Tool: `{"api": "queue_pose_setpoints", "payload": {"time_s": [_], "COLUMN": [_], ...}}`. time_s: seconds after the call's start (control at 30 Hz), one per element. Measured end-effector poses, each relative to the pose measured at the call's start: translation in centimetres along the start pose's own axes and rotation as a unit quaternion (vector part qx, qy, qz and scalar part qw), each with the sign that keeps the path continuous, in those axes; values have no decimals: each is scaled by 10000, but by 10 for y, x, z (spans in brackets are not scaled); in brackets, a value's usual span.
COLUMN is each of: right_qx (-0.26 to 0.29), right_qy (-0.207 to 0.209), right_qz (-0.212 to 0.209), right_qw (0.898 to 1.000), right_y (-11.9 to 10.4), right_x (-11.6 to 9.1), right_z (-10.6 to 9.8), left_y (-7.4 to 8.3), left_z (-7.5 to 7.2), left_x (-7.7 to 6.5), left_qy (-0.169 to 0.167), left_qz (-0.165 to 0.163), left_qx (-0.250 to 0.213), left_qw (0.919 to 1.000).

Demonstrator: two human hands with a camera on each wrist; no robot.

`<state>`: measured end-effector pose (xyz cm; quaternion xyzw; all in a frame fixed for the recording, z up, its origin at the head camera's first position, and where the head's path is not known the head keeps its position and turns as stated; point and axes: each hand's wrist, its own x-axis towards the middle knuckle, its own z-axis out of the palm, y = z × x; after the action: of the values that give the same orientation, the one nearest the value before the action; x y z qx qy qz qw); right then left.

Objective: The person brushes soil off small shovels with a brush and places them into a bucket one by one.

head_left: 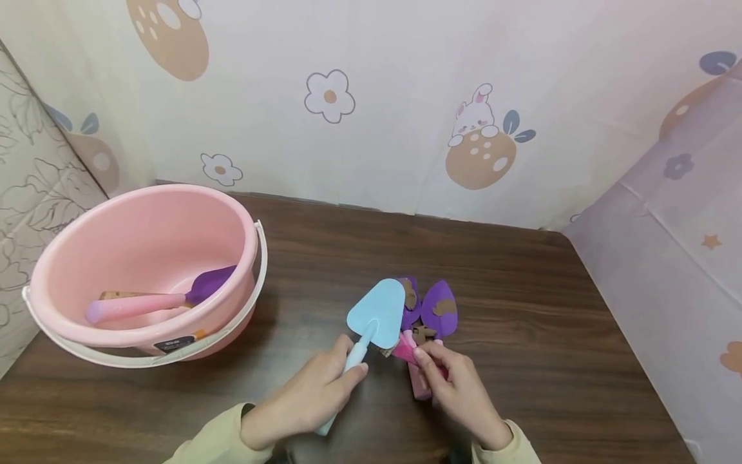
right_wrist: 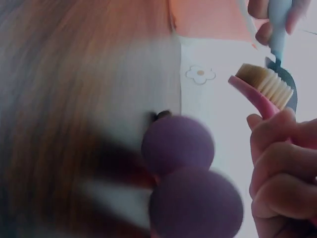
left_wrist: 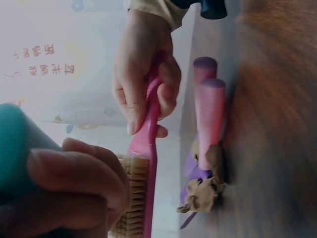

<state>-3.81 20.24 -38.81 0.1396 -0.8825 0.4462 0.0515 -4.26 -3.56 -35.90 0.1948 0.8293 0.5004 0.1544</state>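
Left hand [head_left: 315, 394] grips the light-blue trowel [head_left: 371, 322]; right hand [head_left: 458, 386] grips the pink brush [left_wrist: 146, 141]. I'd brace the blade [head_left: 379, 301], stroke toward its tip, clear of the purple shovels [head_left: 429, 316] at right.

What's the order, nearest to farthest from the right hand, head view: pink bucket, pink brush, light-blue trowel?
1. Pink brush: gripped in the right hand
2. Light-blue trowel: just left, in the left hand
3. Pink bucket: far left
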Motion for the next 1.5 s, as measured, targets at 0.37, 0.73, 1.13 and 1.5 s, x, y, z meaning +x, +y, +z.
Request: {"api": "queue_pose_setpoints", "payload": {"time_s": [0.37, 0.73, 1.13, 1.5], "right_qx": [69, -227, -11, 664], "right_qy": [809, 37, 250, 1032], "right_qz": [731, -161, 292, 1029], "right_qw": [9940, 9996, 9993, 9871], "right_y": [10, 5, 2, 8], "right_x": [3, -6, -11, -9], "right_z": [-24, -6, -4, -18], "left_y": [-7, 5, 1, -8], "left_z": [9, 0, 5, 10], "left_x": [-1, -1, -2, -4], "left_qy": [-436, -225, -278, -695], "left_qz": [18, -125, 130, 217], "left_qx": [63, -451, -67, 23], "left_qw": [9990, 9987, 9995, 9973]}}
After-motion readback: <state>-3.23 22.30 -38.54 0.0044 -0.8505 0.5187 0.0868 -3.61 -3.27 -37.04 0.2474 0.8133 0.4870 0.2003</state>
